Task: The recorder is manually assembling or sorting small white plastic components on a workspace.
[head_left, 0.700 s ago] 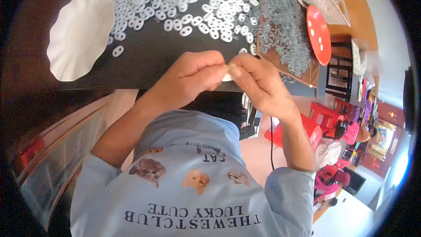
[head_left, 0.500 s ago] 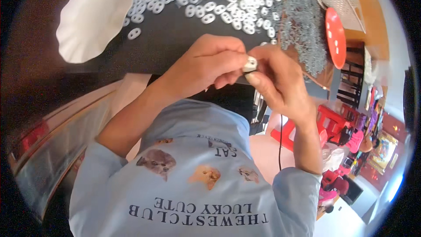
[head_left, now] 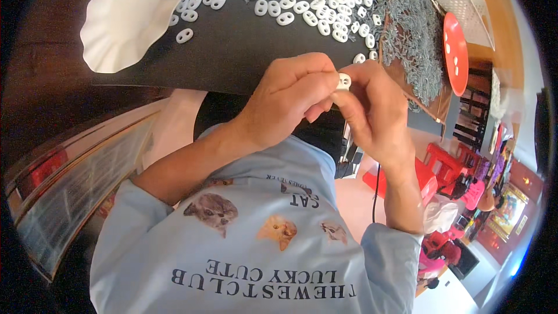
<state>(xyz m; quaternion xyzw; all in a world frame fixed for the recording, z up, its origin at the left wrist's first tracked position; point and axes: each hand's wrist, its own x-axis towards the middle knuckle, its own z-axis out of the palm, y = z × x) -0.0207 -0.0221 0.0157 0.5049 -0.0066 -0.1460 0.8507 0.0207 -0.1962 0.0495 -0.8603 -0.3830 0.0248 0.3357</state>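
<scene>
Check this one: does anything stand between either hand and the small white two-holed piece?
Nothing visible does: the left hand and right hand both touch the white piece directly. The loose pieces lie on the dark table beyond the hands.

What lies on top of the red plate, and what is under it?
A few small white pieces lie on the red plate. Whatever is directly under it cannot be seen; the plate covers it.

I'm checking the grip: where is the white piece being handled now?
In the head view, the white piece is above and right of centre, pinched between the left hand and right hand, below loose white pieces.
</scene>
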